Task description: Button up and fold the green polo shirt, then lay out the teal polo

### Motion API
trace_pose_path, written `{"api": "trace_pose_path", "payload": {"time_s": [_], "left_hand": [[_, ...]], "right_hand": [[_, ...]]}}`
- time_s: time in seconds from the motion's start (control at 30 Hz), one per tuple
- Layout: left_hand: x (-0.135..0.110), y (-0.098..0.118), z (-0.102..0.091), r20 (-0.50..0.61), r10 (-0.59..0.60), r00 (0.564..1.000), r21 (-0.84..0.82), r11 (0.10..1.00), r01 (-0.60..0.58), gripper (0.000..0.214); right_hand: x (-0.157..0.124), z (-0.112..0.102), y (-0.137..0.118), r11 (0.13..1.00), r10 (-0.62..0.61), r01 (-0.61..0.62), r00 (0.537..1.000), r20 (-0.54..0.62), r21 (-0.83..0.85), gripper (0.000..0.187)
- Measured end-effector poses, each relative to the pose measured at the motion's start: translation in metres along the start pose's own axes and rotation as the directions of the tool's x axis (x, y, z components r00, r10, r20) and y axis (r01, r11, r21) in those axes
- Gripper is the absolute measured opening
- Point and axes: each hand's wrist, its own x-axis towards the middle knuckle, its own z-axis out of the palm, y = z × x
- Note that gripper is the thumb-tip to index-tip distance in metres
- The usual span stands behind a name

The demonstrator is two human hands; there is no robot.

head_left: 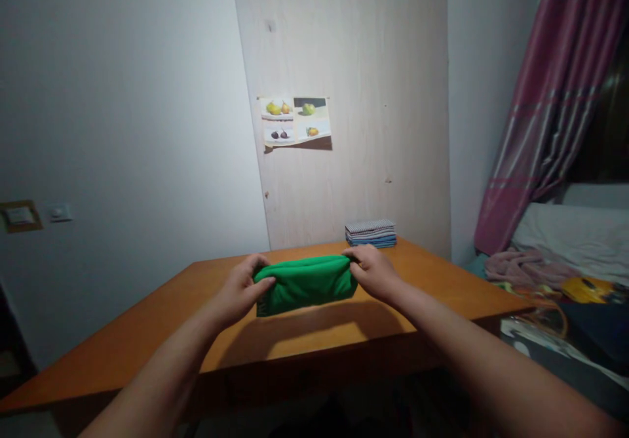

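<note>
A folded green cloth (310, 282) is stretched level between my two hands, held up over the wooden table (162, 317). My left hand (244, 288) pinches its left end, thumb in front and fingers behind the upper edge. At the other end, my right hand (374, 271) grips the top right corner between thumb and fingers. Some lettering, too small to read, shows at the cloth's lower left. A shadow of the cloth and hands falls on the tabletop beneath.
A stack of folded cloths (370, 234) lies at the table's far edge. Fruit pictures (296, 122) hang on the wall behind. To the right are a purple curtain (535, 123), a pink cloth (521, 269) and a yellow item (587, 290) beside the table.
</note>
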Motion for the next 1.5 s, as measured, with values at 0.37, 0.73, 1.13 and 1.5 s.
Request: {"api": "trace_pose_path", "payload": {"time_s": [0.37,0.73,1.13,1.5], "left_hand": [[-0.068,-0.073,0.084,0.191,0.248,0.950,0.606,0.732,-0.312,0.010],[-0.007,-0.039,0.077,0.031,0.113,0.993,0.549,0.828,-0.111,0.037],[0.015,-0.098,0.119,0.173,-0.252,0.952,0.545,0.830,0.120,0.077],[0.009,-0.102,0.115,0.195,-0.254,0.947,0.488,0.863,0.131,0.085]], "right_hand": [[-0.102,0.063,0.045,0.987,-0.007,0.046,0.968,0.249,-0.152,0.030],[-0.097,0.061,0.060,0.986,0.057,-0.081,0.985,0.163,0.148,0.033],[-0.087,0.048,0.063,0.848,0.351,-0.387,0.922,0.162,0.362,0.028],[0.020,0.053,0.024,0.974,0.207,-0.218,0.968,0.145,0.066,0.052]]}}
